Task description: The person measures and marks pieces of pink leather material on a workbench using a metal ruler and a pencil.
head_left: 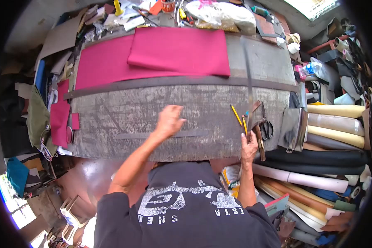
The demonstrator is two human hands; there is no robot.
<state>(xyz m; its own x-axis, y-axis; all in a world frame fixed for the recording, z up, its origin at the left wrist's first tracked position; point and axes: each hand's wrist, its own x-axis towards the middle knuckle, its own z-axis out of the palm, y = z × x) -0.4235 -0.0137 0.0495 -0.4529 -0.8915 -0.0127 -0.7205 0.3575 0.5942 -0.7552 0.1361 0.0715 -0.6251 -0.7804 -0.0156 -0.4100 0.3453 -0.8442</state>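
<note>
My left hand [170, 120] is over the middle of the worn work board [111, 111], slightly blurred. Its fingers are curled in, and nothing shows in them. At the right, my right hand [249, 147] pinches the lower end of a long thin metal ruler [248, 70], which points away from me and is smeared by motion. Two yellow pencils [236, 115] lie just beyond that hand, one nearly touching its thumb. A tool with a wooden handle [259, 142] lies alongside its fingers. Black-handled scissors [267, 129] rest a little further right.
Folded magenta material [182, 51] covers the far side, behind a long dark bar [153, 83]. A narrow grey strip [161, 134] lies near the front. Rolls of material [335, 124] are stacked at the right. Magenta scraps [60, 120] hang at the left edge, and clutter lines the back.
</note>
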